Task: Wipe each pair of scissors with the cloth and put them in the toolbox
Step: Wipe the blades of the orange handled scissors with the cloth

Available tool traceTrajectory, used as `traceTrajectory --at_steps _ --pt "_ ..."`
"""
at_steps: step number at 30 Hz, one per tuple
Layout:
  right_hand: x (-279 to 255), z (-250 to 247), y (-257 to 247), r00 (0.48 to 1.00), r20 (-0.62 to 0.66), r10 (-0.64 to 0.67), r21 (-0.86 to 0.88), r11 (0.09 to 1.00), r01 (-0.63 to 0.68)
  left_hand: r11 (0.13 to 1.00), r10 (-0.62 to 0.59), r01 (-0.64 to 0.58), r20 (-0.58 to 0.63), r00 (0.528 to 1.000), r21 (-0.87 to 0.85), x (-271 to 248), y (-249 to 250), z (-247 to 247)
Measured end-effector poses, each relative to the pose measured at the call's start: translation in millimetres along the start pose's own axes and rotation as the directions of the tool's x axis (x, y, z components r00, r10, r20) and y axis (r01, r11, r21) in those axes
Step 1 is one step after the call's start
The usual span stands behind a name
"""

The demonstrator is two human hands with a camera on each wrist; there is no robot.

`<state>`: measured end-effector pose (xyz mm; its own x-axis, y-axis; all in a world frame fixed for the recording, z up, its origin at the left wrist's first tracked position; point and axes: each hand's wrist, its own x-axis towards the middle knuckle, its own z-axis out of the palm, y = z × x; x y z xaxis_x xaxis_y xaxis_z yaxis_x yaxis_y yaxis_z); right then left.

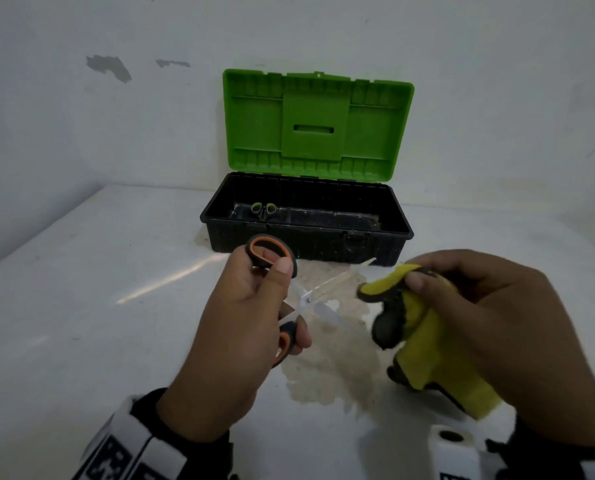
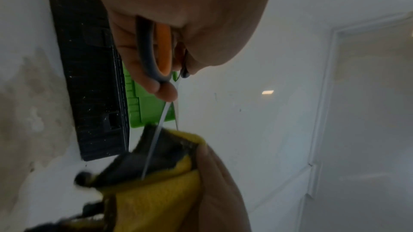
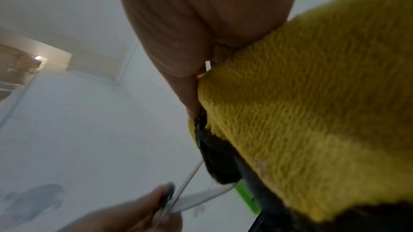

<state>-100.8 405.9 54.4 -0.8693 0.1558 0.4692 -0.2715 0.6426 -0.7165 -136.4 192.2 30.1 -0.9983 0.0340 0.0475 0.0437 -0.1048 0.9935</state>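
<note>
Orange-and-grey handled scissors [image 1: 291, 296] gripped in left hand [image 1: 240, 327], thumb through upper loop, fingers curled round lower loop. Blades spread wide in a V, pivot just right of the thumb; one blade angled up-right toward the toolbox, the other pointing right toward the cloth. Long axis roughly left-to-right, tips toward the right hand. Blades blurred in head view, edges hard to trace.

Right hand [image 1: 490, 313] closed round a bunched yellow cloth [image 1: 438, 341] with dark soiled patches, thumb pinching the upper fold. Cloth just beside the blade tips; left wrist view puts one blade across the dark fold [image 2: 154, 156], though contact not certain. Judged: wiping step in hand, cloth to run along the blades from the right. Spread edges facing the cloth-holding fingers, so a snag or a nick is the risk.

Black toolbox [image 1: 306, 237] with green lid [image 1: 318, 123] raised upright, straight ahead beyond both hands, left hand the nearer to its front wall. Small green-handled scissors [image 1: 263, 209] already lying inside, left end of the floor. Rest of the box floor free as far as visible.

White table [image 1: 81, 306] beneath, with a brownish stain [image 1: 327, 368] under the hands. Nothing between hands and box opening. White wall [image 1: 81, 133] behind, paint chipped.
</note>
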Motion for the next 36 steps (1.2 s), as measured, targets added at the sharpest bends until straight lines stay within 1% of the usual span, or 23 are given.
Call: traceTrajectory --at_steps 3,6,8,10,14,15,18,20,22,23,24,27,28,31,32,36 --pt "-4.5 22.5 -15.4 0.986 0.005 -0.168 -0.027 0.985 0.168 1.000 -0.019 0.019 0.024 1.000 0.011 -4.0 -0.2 5.4" --pt "-11.7 46.4 -22.5 0.937 0.092 -0.338 -0.106 0.932 0.347 1.000 -0.001 0.001 0.029 1.000 0.025 -6.7 0.8 8.7" --pt "-15.6 58.5 -22.5 0.912 0.127 -0.390 -0.160 0.899 0.407 0.999 0.016 -0.017 0.017 1.000 0.047 -8.3 1.4 8.6" --pt "-14.9 63.0 -18.7 0.919 0.110 -0.379 -0.204 0.896 0.394 0.997 0.027 -0.028 0.014 1.000 0.068 -10.6 1.5 6.9" --pt "-9.2 59.5 -8.7 0.947 0.011 -0.320 -0.239 0.919 0.313 0.993 0.055 -0.056 0.015 0.998 0.102 -14.2 1.1 5.7" --pt "-10.9 60.1 -9.7 0.942 0.020 -0.334 -0.229 0.916 0.329 0.992 0.061 -0.063 0.015 0.998 0.112 -14.1 1.2 5.9" --pt "-19.1 64.7 -15.5 0.916 0.105 -0.386 -0.211 0.892 0.400 0.990 0.071 -0.072 0.012 0.997 0.117 -13.1 1.3 6.2" --pt "-16.3 63.2 -8.4 0.926 0.072 -0.370 -0.229 0.898 0.376 0.990 0.074 -0.075 0.010 0.997 0.119 -13.3 1.1 6.0" --pt "-11.2 59.9 -1.0 0.948 -0.017 -0.318 -0.259 0.917 0.303 0.990 0.076 -0.076 0.007 0.997 0.115 -13.7 1.0 6.4" --pt "-10.5 59.3 -0.4 0.951 -0.036 -0.307 -0.250 0.924 0.289 0.991 0.075 -0.075 0.006 0.997 0.111 -13.4 0.8 6.8" --pt "-11.7 60.2 -2.2 0.951 -0.030 -0.308 -0.239 0.926 0.293 0.992 0.074 -0.075 0.006 0.997 0.106 -12.8 0.3 6.9" --pt "-21.0 66.0 -10.6 0.936 0.047 -0.348 -0.226 0.909 0.349 0.994 0.065 -0.065 0.008 0.998 0.093 -11.5 -0.7 5.9" --pt "-20.7 65.2 -8.5 0.938 0.046 -0.343 -0.228 0.911 0.344 0.995 0.057 -0.057 0.007 0.998 0.083 -11.8 -0.6 5.4" --pt "-12.9 59.6 2.3 0.961 -0.038 -0.273 -0.228 0.939 0.257 0.995 0.047 -0.047 0.002 0.999 0.083 -12.4 -1.5 3.9" --pt "-11.8 58.9 2.8 0.962 -0.053 -0.268 -0.223 0.942 0.250 0.996 0.049 -0.048 0.001 0.999 0.081 -12.3 -2.0 3.5" --pt "-20.1 66.7 -7.9 0.935 -0.016 -0.355 -0.211 0.915 0.344 0.996 0.058 -0.059 0.023 0.998 0.060 -10.1 -1.4 2.1"
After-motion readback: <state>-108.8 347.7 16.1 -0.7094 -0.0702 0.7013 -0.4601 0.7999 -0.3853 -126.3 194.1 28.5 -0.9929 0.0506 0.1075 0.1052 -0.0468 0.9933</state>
